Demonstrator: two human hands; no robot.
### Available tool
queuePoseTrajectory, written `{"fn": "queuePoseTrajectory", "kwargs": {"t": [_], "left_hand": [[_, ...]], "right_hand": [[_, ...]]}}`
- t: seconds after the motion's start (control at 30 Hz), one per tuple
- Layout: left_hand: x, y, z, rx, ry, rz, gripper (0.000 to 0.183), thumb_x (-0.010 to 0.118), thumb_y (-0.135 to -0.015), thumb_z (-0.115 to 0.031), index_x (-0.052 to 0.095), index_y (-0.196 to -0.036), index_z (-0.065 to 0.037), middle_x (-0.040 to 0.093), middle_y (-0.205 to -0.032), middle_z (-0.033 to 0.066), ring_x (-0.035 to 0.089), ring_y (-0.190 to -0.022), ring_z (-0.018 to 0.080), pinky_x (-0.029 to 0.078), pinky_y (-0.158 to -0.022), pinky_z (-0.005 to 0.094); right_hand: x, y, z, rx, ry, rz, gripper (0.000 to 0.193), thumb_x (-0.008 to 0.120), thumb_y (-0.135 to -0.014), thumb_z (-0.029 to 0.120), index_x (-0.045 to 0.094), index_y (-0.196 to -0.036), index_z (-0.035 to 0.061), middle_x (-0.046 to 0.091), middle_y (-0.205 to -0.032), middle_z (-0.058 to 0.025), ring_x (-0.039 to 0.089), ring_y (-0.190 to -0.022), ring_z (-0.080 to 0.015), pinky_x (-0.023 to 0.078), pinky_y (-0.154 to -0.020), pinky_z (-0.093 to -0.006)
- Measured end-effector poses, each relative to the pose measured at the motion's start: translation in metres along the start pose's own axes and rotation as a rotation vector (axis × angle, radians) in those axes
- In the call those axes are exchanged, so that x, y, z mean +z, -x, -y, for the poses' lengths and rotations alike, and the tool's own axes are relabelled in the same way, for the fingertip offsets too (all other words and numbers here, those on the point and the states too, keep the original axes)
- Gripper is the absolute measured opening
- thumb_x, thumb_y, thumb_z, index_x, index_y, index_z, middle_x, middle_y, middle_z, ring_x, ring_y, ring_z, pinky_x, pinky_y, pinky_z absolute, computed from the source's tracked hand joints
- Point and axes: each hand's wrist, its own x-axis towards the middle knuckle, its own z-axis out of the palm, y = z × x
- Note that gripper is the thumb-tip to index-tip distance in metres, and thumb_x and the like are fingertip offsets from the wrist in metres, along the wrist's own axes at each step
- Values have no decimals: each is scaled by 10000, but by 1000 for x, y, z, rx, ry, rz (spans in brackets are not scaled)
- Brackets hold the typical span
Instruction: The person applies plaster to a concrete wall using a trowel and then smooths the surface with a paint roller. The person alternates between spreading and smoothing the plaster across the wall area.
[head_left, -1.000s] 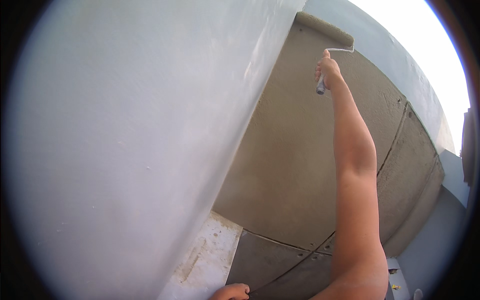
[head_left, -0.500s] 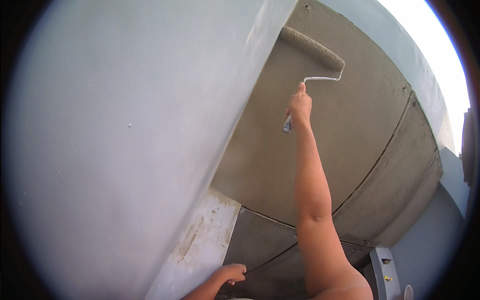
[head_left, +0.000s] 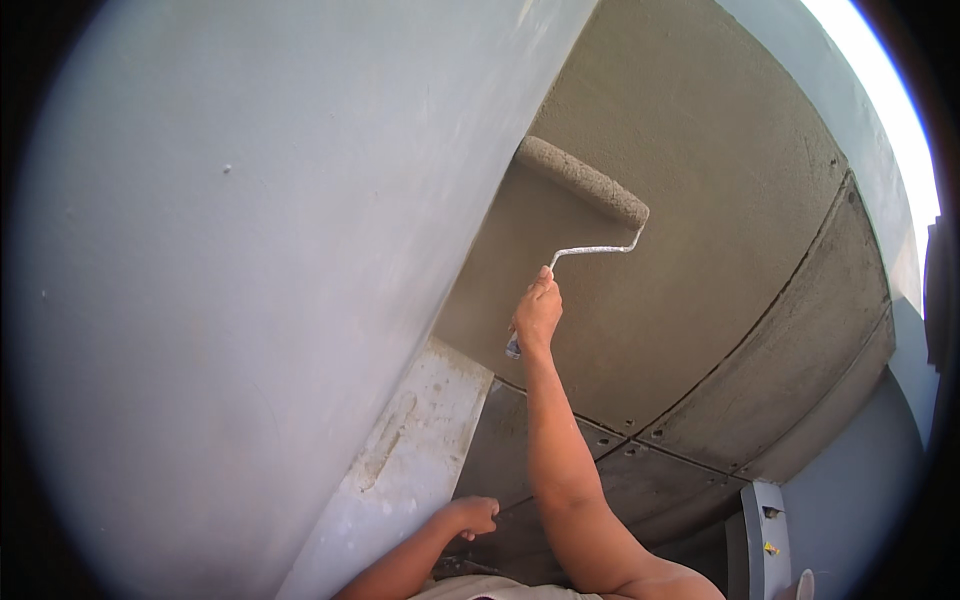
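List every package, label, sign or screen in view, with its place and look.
None can be made out. In view are only a paint roller held in the right hand against a rough brown-grey wall, a smooth pale grey wall on the left, and the left hand low down.

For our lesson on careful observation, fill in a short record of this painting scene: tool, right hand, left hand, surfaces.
Tool: paint roller, its sleeve lying against the rough grey-brown wall
Right hand: raised, gripping the roller's handle
Left hand: low, loosely curled, holds nothing
Surfaces: smooth pale grey wall on the left; dark grooved panels lower right
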Motion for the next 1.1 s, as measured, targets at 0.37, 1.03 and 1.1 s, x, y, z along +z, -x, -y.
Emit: {"fn": "queuePoseTrajectory", "kwargs": {"t": [0.37, 1.03, 1.1], "left_hand": [[4, -10, -5, -76, -68, 83, 462, 604, -886, -140, 556, -1329, -21, 694, -755, 159, 672, -576, 239, 527, -499, 403], [8, -18, 5, -25, -41, 31, 431, 627, -890, -178, 549, -1302, -77, 682, -805, 125, 638, -541, 208, 485, -450, 366], [8, -18, 7, -32, -40, 18, 436, 614, -883, -164, 548, -1306, -80, 685, -816, 126, 640, -544, 209, 487, -451, 365]], "right_hand": [[36, 130, -160, 181, -62, 154, 592, 333, -1103, 477, 538, -825, -4, 587, -685, -173, 623, -606, -345, 495, -625, -475], [23, 34, -120, -151, -30, -47, 594, 344, -1100, 509, 518, -816, 17, 544, -640, -119, 575, -528, -280, 465, -512, -423], [24, 37, -94, -146, -29, -54, 594, 356, -1100, 486, 562, -858, -16, 621, -728, -219, 630, -699, -424, 473, -669, -523]]}}
